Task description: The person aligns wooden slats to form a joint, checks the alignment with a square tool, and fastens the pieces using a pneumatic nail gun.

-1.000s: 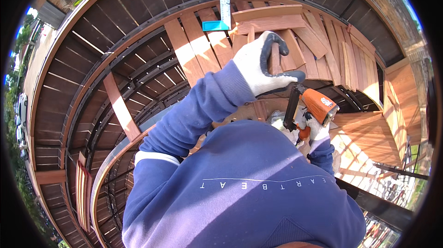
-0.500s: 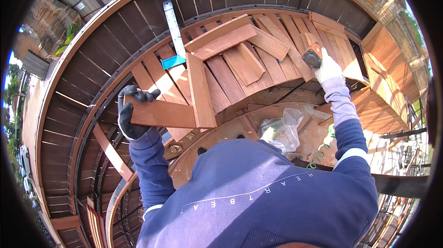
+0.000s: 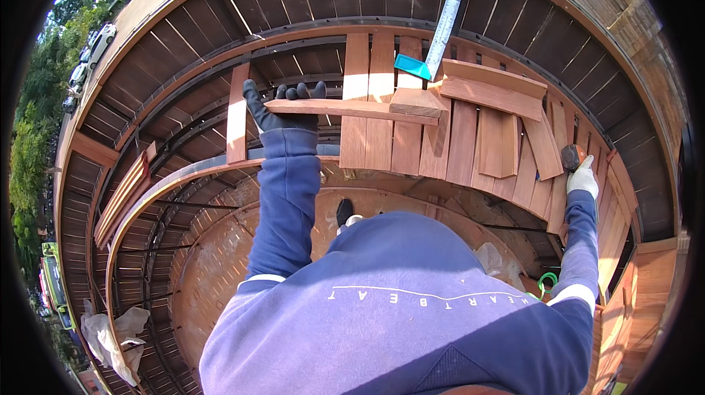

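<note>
A long reddish wooden board (image 3: 345, 109) lies crosswise over the curved deck's laid slats (image 3: 382, 145), its left end in the grip of the black-gloved left hand (image 3: 283, 105), fingers curled over its far edge. The board runs rightward from that grip to a short wood block (image 3: 417, 101). Beyond it lie a steel ruler (image 3: 445, 28) and a blue square (image 3: 411, 66). At the deck's right edge the white-gloved right hand (image 3: 582, 178) closes on a dark, orange-tipped tool (image 3: 571, 156).

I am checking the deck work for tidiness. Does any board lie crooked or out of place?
Yes. Several loose boards lie askew in a pile across the fitted slats. The left hand holds one long board crosswise over them.
</note>
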The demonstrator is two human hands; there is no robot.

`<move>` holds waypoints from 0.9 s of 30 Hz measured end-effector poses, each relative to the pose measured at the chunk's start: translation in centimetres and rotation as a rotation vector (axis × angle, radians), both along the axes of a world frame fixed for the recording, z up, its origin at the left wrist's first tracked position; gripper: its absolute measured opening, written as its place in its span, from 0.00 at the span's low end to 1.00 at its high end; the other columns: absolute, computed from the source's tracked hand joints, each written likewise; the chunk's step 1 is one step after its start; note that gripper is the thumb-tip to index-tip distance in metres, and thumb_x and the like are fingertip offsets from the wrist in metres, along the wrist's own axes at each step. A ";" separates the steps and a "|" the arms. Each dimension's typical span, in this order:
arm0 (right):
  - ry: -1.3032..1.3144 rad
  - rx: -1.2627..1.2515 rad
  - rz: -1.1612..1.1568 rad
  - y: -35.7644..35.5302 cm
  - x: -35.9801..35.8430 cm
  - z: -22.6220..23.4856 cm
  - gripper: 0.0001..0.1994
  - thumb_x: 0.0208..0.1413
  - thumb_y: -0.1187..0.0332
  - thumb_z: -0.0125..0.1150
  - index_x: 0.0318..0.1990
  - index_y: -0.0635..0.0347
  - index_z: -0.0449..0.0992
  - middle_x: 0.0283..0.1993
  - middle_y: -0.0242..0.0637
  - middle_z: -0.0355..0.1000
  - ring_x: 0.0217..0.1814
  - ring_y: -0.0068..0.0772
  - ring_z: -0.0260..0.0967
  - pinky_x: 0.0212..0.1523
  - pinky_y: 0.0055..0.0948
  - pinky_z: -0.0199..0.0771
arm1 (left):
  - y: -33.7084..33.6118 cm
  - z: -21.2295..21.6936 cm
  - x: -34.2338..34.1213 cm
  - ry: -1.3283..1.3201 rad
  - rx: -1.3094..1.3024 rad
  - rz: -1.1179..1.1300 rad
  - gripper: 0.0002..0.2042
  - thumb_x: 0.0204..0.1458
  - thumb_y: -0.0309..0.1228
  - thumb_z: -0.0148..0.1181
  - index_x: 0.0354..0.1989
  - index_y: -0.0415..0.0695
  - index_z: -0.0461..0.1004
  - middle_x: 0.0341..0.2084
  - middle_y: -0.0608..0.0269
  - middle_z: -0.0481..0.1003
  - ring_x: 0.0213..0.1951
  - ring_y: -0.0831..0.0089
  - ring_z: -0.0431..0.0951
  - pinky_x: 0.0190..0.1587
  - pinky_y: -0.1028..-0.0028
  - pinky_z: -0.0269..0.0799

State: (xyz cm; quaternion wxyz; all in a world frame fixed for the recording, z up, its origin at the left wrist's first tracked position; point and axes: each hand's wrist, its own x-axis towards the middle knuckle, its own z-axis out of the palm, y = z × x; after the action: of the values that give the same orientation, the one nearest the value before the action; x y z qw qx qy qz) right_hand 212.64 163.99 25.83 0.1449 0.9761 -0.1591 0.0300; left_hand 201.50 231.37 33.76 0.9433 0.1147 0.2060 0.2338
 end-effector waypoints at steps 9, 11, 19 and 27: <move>0.037 0.158 0.069 -0.7 0.7 -0.1 0.45 0.50 0.60 0.60 0.72 0.55 0.41 0.47 0.56 0.73 0.46 0.54 0.74 0.48 0.45 0.73 | -0.9 -0.1 1.2 0.022 0.063 0.122 0.35 0.39 0.59 0.68 0.49 0.45 0.72 0.34 0.54 0.75 0.40 0.54 0.75 0.53 0.42 0.68; 0.012 0.201 0.119 -1.5 0.5 0.1 0.45 0.49 0.60 0.61 0.72 0.54 0.43 0.47 0.56 0.73 0.46 0.55 0.74 0.49 0.45 0.73 | -1.0 -0.1 1.9 0.025 0.066 0.157 0.35 0.38 0.59 0.68 0.49 0.46 0.71 0.36 0.53 0.75 0.41 0.54 0.75 0.51 0.42 0.70; -0.236 0.267 0.165 -0.1 -1.4 4.3 0.36 0.46 0.64 0.65 0.66 0.56 0.61 0.47 0.52 0.73 0.46 0.48 0.74 0.49 0.39 0.73 | -1.3 -0.2 3.7 0.031 0.170 0.219 0.35 0.40 0.59 0.68 0.51 0.47 0.70 0.44 0.51 0.74 0.46 0.53 0.75 0.51 0.44 0.73; -0.388 1.273 0.780 25.4 -3.7 9.7 0.33 0.45 0.76 0.69 0.63 0.59 0.66 0.46 0.38 0.72 0.44 0.28 0.70 0.51 0.29 0.73 | -1.0 -0.9 3.5 -0.098 0.659 0.115 0.20 0.52 0.35 0.67 0.51 0.48 0.68 0.44 0.56 0.73 0.46 0.62 0.77 0.43 0.59 0.83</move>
State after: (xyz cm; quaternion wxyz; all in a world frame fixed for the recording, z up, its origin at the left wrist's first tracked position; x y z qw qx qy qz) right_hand 208.94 189.36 35.52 -0.4959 0.8342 0.1874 0.1520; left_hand 204.98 230.42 32.91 0.8497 0.3900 0.0799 0.3457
